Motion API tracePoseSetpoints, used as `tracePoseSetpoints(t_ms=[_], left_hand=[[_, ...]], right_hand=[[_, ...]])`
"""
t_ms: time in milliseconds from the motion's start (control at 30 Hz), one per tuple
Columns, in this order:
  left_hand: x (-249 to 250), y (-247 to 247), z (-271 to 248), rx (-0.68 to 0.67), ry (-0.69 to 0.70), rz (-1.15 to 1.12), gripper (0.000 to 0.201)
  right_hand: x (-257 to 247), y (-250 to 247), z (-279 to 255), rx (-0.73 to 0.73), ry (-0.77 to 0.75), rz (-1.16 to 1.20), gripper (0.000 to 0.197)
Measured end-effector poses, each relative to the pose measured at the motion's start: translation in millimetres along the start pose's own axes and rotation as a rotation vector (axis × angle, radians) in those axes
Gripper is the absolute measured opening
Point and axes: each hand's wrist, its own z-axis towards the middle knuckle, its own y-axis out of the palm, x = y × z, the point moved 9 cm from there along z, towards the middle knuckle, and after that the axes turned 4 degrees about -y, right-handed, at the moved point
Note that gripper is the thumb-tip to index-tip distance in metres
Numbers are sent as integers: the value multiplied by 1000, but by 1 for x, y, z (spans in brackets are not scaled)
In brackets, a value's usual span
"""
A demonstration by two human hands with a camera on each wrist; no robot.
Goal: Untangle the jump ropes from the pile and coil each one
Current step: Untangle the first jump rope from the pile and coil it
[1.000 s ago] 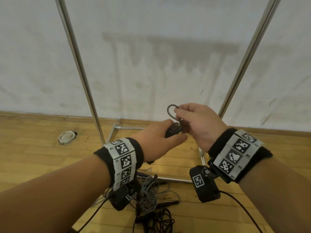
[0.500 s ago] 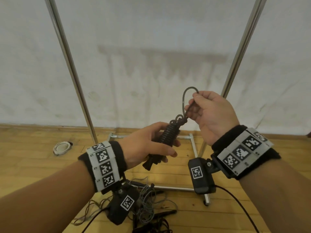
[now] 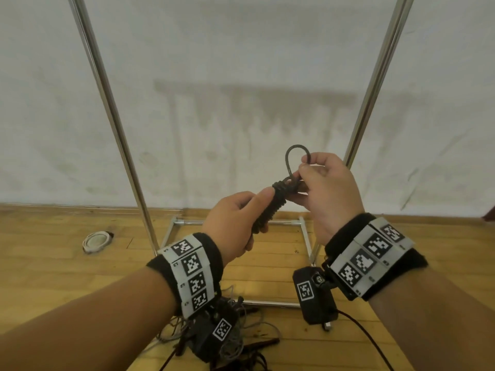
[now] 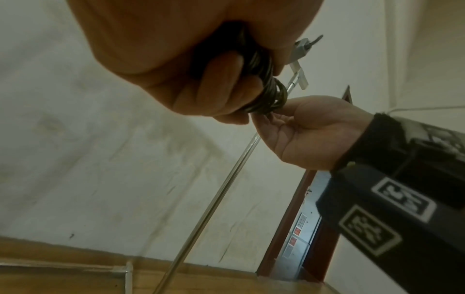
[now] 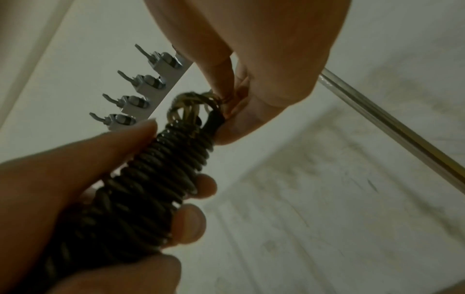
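Note:
A dark jump rope point(image 3: 270, 210) is wound into a tight coiled bundle point(image 5: 156, 179), held up at chest height in front of the wall. My left hand point(image 3: 235, 226) grips the bundle around its middle, thumb along the top point(image 4: 216, 85). My right hand point(image 3: 326, 188) pinches the rope's end at the top of the bundle point(image 5: 221, 99), where a small loop point(image 3: 296, 159) sticks up. On the floor below my left wrist lies the pile of tangled ropes point(image 3: 235, 341), grey and dark cords mixed, partly hidden by the wrist camera.
A metal rack frame stands ahead, with two slanting poles point(image 3: 112, 121) point(image 3: 372, 103) and a base rail point(image 3: 235, 223) on the wooden floor. A bar of hooks point(image 5: 141, 93) hangs overhead. A white coiled object point(image 3: 96, 241) lies on the floor at left.
Both hands have lifted the coiled bundle higher and nearer. The right hand has kept pulling the loop end at the bundle's top; the left grip has stayed on the bundle.

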Motion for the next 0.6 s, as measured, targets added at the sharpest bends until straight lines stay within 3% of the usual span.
tracePoseSetpoints(t_ms=[167, 333, 400, 500, 600], left_hand=[[21, 19, 6, -172, 0, 115, 64], [120, 6, 42, -146, 166, 161, 55], [169, 5, 56, -122, 254, 127, 45], [232, 10, 75, -71, 376, 177, 12], [274, 12, 92, -65, 413, 168, 7]], right_hand=[[-32, -7, 6, -40, -25, 47, 13], [-85, -11, 29, -90, -102, 6, 12], [-113, -14, 44, -98, -165, -46, 10], [-157, -20, 66, -105, -270, -136, 8], [-199, -29, 89, -72, -371, -201, 8]])
